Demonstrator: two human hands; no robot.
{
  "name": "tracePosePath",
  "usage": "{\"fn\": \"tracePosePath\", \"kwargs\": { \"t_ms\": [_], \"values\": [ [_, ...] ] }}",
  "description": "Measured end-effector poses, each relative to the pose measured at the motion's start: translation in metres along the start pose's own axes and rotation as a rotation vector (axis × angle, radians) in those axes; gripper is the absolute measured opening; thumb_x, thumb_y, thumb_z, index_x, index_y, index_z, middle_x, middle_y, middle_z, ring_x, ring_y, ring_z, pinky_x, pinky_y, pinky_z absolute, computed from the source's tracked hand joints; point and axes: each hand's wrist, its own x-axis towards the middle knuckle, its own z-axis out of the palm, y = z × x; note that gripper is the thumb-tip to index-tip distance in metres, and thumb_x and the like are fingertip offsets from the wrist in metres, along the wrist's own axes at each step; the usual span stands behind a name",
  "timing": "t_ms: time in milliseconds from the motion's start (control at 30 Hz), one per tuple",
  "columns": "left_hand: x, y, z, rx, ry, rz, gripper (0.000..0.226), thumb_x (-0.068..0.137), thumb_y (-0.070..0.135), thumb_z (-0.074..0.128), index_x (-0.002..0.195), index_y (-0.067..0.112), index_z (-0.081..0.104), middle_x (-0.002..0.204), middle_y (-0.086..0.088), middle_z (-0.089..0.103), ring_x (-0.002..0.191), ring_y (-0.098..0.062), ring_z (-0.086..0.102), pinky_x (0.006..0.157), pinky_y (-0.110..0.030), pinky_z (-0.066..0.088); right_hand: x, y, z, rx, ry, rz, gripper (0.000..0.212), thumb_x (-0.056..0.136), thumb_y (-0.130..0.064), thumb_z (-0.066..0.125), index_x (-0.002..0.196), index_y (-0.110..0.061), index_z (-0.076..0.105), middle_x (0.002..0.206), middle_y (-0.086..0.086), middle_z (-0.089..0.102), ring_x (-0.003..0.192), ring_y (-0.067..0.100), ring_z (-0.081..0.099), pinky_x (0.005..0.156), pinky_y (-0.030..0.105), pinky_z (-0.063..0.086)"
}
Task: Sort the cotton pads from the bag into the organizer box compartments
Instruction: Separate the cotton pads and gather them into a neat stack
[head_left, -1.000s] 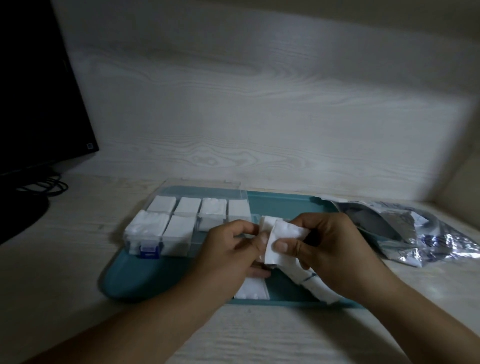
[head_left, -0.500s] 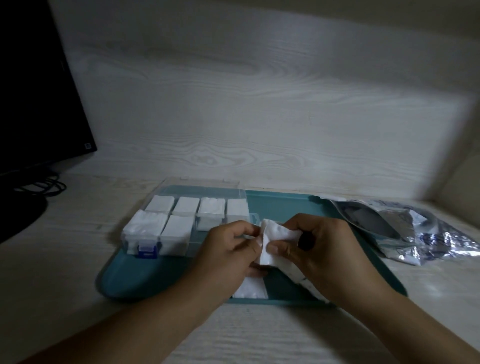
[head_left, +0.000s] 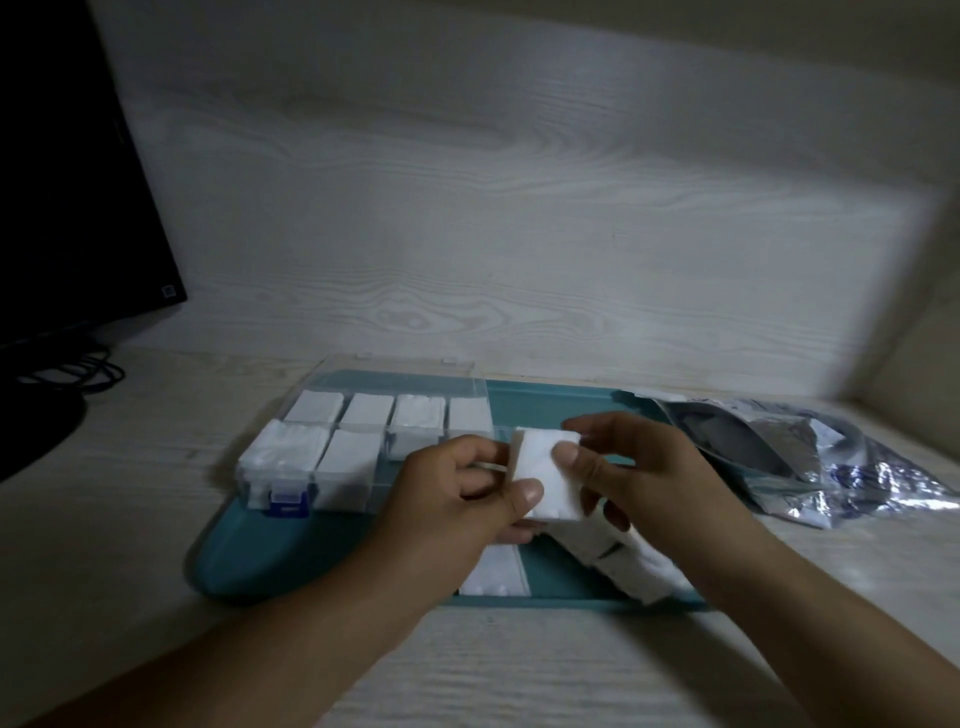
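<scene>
Change: Both hands have lifted the white pad slightly since a second ago, and it now faces the camera flatter and squarer; the box, tray and bag lie as before.
Left hand: The left hand pinches the cotton pad at its lower left edge, thumb on the front, its grip closed on the pad.
Right hand: The right hand pinches the same pad at its upper right edge, thumb on the front, its grip likewise closed on the pad.
Pad: Held in the air between the two hands, above the teal tray and just right of the organizer box.
Organizer box: Clear plastic, lid open toward the wall, blue latch at the front; it sits on the left part of the tray, and the seven compartments in view hold white pads.
Loose pads: More white pads lie on the tray under the right hand, and another pile lies at the tray's front edge below the left hand.
Bag: The silver foil bag lies crumpled on the pale wood-grain surface, overlapping the tray's right end.
Background: A dark monitor stands at far left with cables behind its base.
</scene>
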Motion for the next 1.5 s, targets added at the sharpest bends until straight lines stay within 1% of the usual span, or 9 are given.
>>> {"fn": "tracePosePath", "kwargs": {
  "t_ms": [200,367,533,667,767,1033,1167,1300,1500],
  "values": [
    [-0.002,0.002,0.000,-0.004,0.000,-0.020,0.027,0.086,0.002,0.070,0.112,0.008,0.064,0.095,-0.006,0.077,0.087,-0.022,0.075,0.074,-0.031,0.061,0.001,0.003,-0.001,0.181,-0.111,0.072,0.021,0.093,-0.025,0.061,0.099,-0.010,0.075,0.089,0.009,0.075,0.077,0.017,0.065,0.068,0.032,0.046],
    [-0.001,0.005,0.002,-0.002,0.028,-0.013,0.019,0.088,0.014,0.070,0.106,0.010,0.068,0.093,-0.004,0.078,0.087,-0.020,0.075,0.076,-0.034,0.061,-0.001,0.002,0.004,0.156,-0.020,-0.068,0.013,0.085,-0.018,0.069,0.091,-0.009,0.075,0.076,0.004,0.074,0.061,0.004,0.061,0.056,0.016,0.047],
    [0.003,0.015,-0.002,-0.006,0.091,0.032,0.014,0.088,0.015,0.069,0.100,0.007,0.071,0.088,-0.005,0.078,0.083,-0.020,0.075,0.072,-0.029,0.061,-0.003,0.000,0.011,0.291,0.009,-0.106,0.029,0.074,-0.028,0.069,0.095,-0.008,0.072,0.080,0.005,0.075,0.067,0.008,0.066,0.061,0.019,0.052],
    [0.009,0.028,-0.013,-0.104,0.212,0.079,0.012,0.090,0.015,0.066,0.095,0.004,0.069,0.086,-0.010,0.077,0.081,-0.026,0.074,0.065,-0.033,0.062,-0.006,0.009,0.012,-0.177,0.029,-0.274,0.010,0.088,-0.031,0.067,0.089,-0.023,0.072,0.075,-0.008,0.069,0.068,0.001,0.060,0.061,0.012,0.044],
    [0.011,0.030,-0.019,-0.176,0.275,0.062,0.015,0.091,0.014,0.065,0.097,0.001,0.068,0.095,-0.019,0.074,0.089,-0.033,0.072,0.063,-0.033,0.061,-0.010,0.018,0.016,-0.514,-0.115,-0.421,0.009,0.087,-0.036,0.067,0.091,-0.030,0.072,0.081,-0.015,0.059,0.075,0.002,0.057,0.067,0.017,0.046],
    [0.012,0.023,-0.020,-0.170,0.255,0.022,0.013,0.090,0.016,0.066,0.090,0.003,0.066,0.099,-0.035,0.064,0.088,-0.039,0.066,0.064,-0.035,0.060,-0.008,0.025,0.026,-0.811,-0.248,-0.383,0.046,0.083,-0.061,0.061,0.125,-0.041,0.060,0.105,-0.011,0.042,0.106,0.011,0.040,0.091,0.024,0.038],
    [0.013,0.019,-0.019,-0.175,0.249,0.025,0.014,0.090,0.015,0.066,0.087,0.001,0.064,0.074,-0.015,0.061,0.068,-0.020,0.064,0.065,-0.037,0.061,-0.006,0.023,0.025,-0.765,-0.291,-0.370,0.039,0.084,-0.054,0.065,0.121,-0.041,0.061,0.103,-0.014,0.040,0.104,0.009,0.036,0.092,0.023,0.036],
    [0.014,0.016,-0.019,-0.174,0.249,0.015,0.016,0.089,0.016,0.067,0.089,0.000,0.064,0.088,-0.021,0.061,0.080,-0.028,0.065,0.066,-0.037,0.060,-0.009,0.022,0.026,-0.651,-0.284,-0.359,0.014,0.081,-0.036,0.073,0.086,-0.041,0.061,0.099,-0.018,0.044,0.099,0.001,0.042,0.081,0.009,0.034],
    [0.013,0.017,-0.018,-0.123,0.243,0.016,0.013,0.091,0.016,0.066,0.092,0.003,0.065,0.090,-0.015,0.075,0.083,-0.026,0.073,0.075,-0.043,0.061,-0.009,-0.007,-0.001,-0.006,-0.298,-0.203,0.018,0.070,-0.012,0.083,0.075,-0.017,0.067,0.070,-0.002,0.068,0.057,0.005,0.058,0.057,0.018,0.045]
  ]
}}
